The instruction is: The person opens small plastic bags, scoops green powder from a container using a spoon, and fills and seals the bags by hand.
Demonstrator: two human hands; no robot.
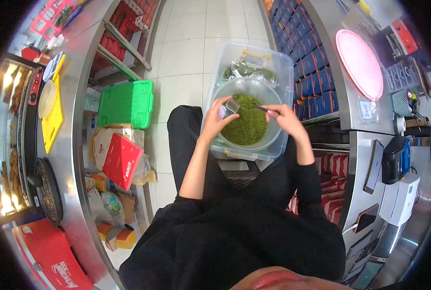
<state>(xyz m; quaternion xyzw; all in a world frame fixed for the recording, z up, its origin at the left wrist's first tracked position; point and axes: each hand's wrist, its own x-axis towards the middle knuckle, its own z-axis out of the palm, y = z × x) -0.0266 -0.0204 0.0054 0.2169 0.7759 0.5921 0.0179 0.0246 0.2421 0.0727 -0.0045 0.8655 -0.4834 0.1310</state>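
A clear round tub (272, 137) holds a loose green ground substance (247, 128) and sits inside a larger transparent plastic bin (285, 72). Over the tub's left side, my left hand (217, 121) grips a small clear cup (232, 106) between thumb and fingers. My right hand (284, 117) is closed on the handle of a thin dark utensil (261, 108), above the tub's right side. The utensil's tip points left toward the cup. Clear bags with green contents (254, 72) lie in the bin beyond the tub.
To the left are a green lidded box (126, 103), a red box (123, 161) and a steel counter with a yellow board (54, 121). On the right counter lie a pink round lid (359, 64) and several phones. Dark blue packages (306, 60) line the shelf beneath.
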